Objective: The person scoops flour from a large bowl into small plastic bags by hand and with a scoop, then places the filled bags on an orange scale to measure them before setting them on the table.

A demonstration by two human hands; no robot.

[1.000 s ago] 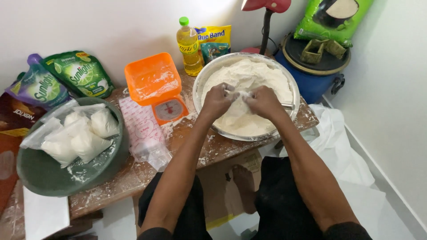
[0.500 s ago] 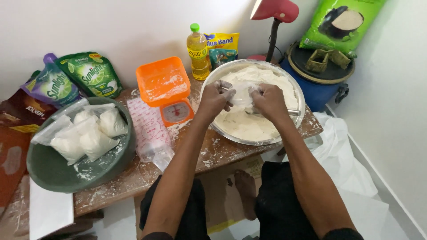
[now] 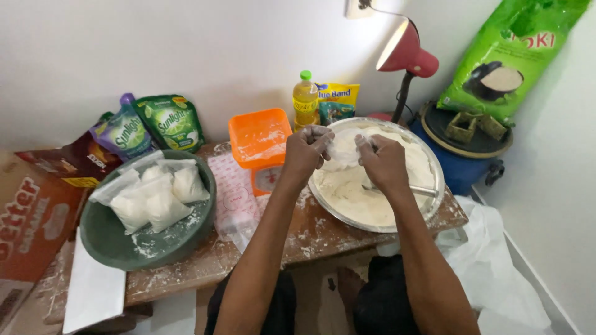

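My left hand [image 3: 307,151] and my right hand [image 3: 382,162] hold a small clear plastic bag [image 3: 343,149] between them, above a large metal bowl [image 3: 434,198] of white flour [image 3: 354,195]. Both hands are dusted with flour. A metal spoon handle [image 3: 417,190] sticks out of the flour under my right hand. Left of the bowl stands an orange kitchen scale [image 3: 261,149].
A green basin [image 3: 155,245] with several filled flour bags [image 3: 155,195] sits at the left. A stack of empty plastic bags [image 3: 234,201] lies beside it. A yellow oil bottle [image 3: 305,99], green pouches [image 3: 171,121], a red lamp [image 3: 406,56] and a blue container [image 3: 462,161] line the back.
My hands have lifted a little off the flour and now hold the small bag between them at the bowl's far left; the view has tilted up.
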